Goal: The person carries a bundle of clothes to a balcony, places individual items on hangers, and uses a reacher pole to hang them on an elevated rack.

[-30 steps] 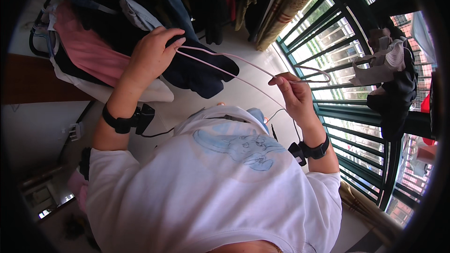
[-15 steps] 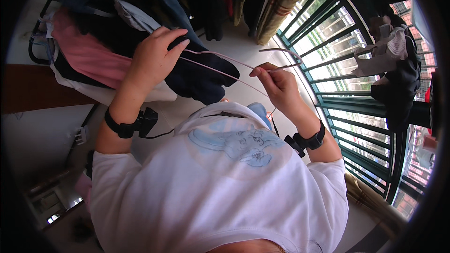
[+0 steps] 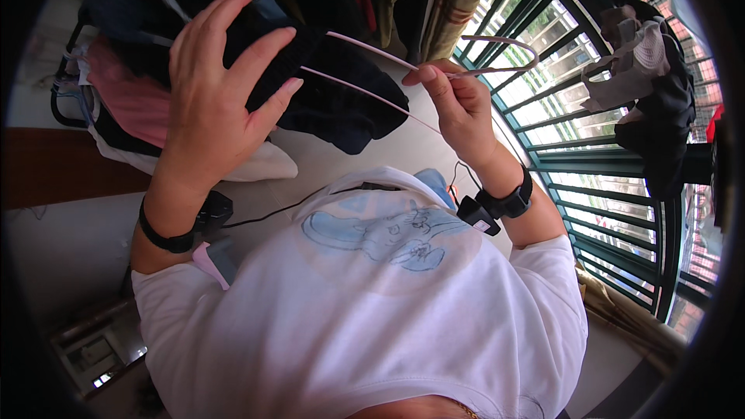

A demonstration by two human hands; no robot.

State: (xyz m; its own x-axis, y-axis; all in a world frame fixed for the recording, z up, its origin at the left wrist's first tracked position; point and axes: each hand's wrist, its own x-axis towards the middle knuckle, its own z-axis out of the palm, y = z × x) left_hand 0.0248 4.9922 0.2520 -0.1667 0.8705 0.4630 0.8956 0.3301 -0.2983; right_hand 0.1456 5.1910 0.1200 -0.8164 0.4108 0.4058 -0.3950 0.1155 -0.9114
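A thin pale pink wire clothes hanger (image 3: 368, 47) is held by my right hand (image 3: 463, 105), its fingers pinching the wire close to the curved hook. The hook loops out to the right. The hanger's other end runs left to a dark garment (image 3: 345, 109), where the cloth and my left hand hide its tip. My left hand (image 3: 206, 97) is open, fingers and thumb spread, in front of the dark cloth. Whether its fingertips touch the cloth I cannot tell.
At left, a pink garment (image 3: 132, 85) and other clothes hang over a dark-framed rack (image 3: 58, 101) beside a brown wooden panel (image 3: 74, 167). A green barred window (image 3: 597, 163) stands at right, with grey and black clothes (image 3: 652, 93) hung before it. A patterned curtain (image 3: 466, 0) hangs at its far end.
My left hand has spread its fingers and come up larger in view. My right hand has shifted slightly left and up, with the hanger's hook swinging right and upward.
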